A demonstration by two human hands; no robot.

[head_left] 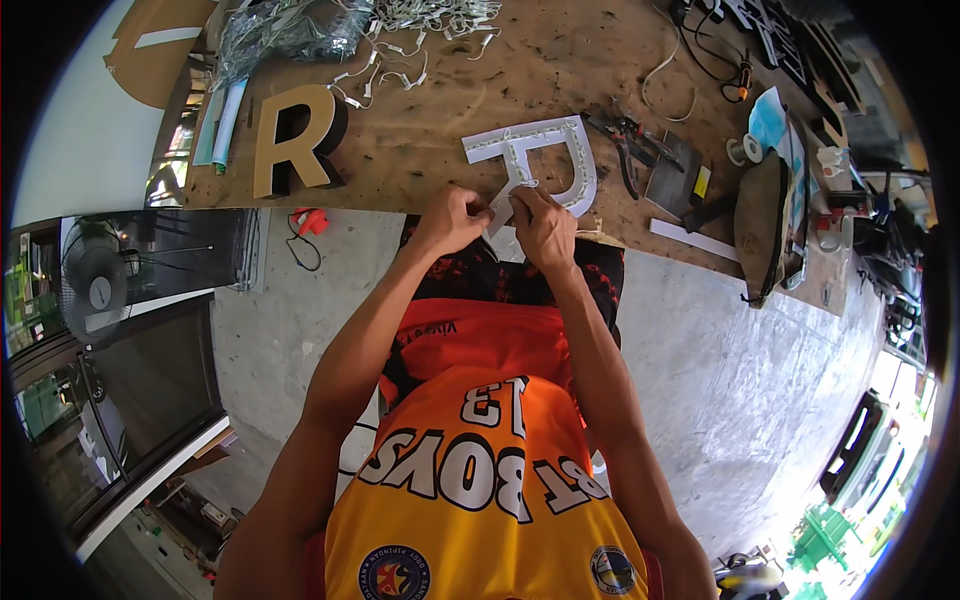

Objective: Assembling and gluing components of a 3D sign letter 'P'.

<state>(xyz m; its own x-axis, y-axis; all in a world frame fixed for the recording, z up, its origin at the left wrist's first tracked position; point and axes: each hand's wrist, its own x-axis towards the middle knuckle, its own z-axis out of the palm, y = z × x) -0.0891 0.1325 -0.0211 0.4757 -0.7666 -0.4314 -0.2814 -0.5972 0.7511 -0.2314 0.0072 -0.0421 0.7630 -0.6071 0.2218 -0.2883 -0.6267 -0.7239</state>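
A white letter R panel [588, 180] lies turned on the wooden workbench, by its near edge. A string of small white LED modules [545, 133] runs along its strokes. My right hand [545, 230] rests over the letter's near part, fingers closed and tips pressed at the lower end of the module string. To its left, my left hand [455, 222] is closed in a pinch beside the letter's leg. Whatever sits between the left fingertips is too small to make out. The hands are close together but apart, and they cover part of the letter.
A brown-faced letter R with dark sides [290, 140] stands at left on the workbench [420, 120]. Loose LED strings [440, 15] and clear plastic bags [290, 40] lie behind. Pliers [630, 160], a wire spool [745, 150] and a brown pouch [762, 230] are at right.
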